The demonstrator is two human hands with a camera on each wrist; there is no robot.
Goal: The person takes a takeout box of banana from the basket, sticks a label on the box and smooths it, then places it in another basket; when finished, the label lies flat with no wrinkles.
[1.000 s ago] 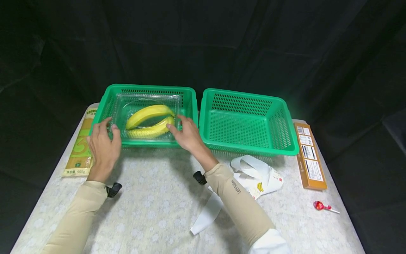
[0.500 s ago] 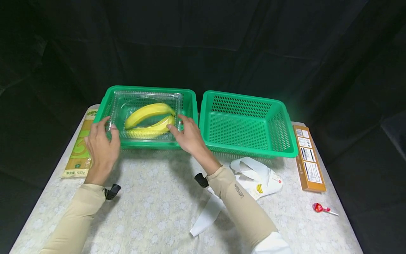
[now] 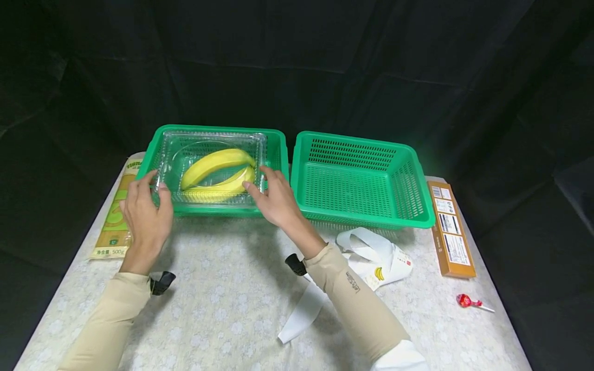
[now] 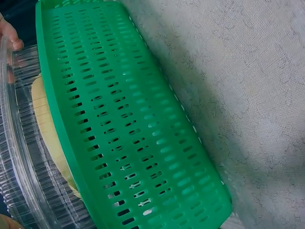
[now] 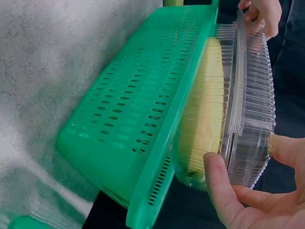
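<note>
Both hands are working at the left green perforated plastic basket (image 3: 223, 128): the left hand (image 3: 147, 214) is pinching one end of a clear rectangular plastic box (image 3: 215, 178), and the right hand (image 3: 277, 200) is gripping the other, its thumb pressing the near side. Two curved yellow bananas (image 3: 218, 161) are lying inside the box, which is sitting at the basket's mouth; what's supporting it beneath, I can't tell. The step looks like a two-handed hold, and the next move is probably calling for even pressure at both ends.
</note>
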